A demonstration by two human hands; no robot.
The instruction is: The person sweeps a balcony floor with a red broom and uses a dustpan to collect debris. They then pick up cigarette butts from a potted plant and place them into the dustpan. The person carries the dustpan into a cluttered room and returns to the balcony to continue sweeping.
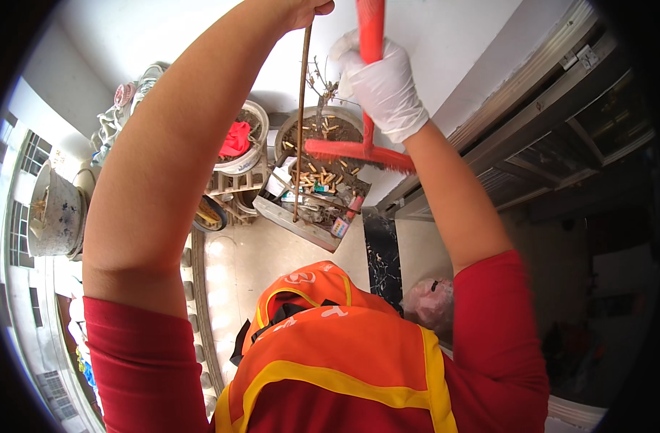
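My left hand [307,12], bare and cut by the top edge, is closed around the upper end of a thin brown rod [303,97]. The rod runs down to the front of a dustpan [297,222] holding cigarette butts, paper scraps and other litter. In a white glove, my right hand [386,86] grips the red handle of a broom [362,151]. The broom's red head is above the dustpan, before a round planter [286,127] with soil, a bare small tree [321,103] and cigarette butts in it.
To the left stands a pot [254,162] with a red cloth, and beyond the railing side a whitish pot [56,216]. A door frame [503,130] runs along the right. A plastic bag [430,303] lies on the floor near my right elbow.
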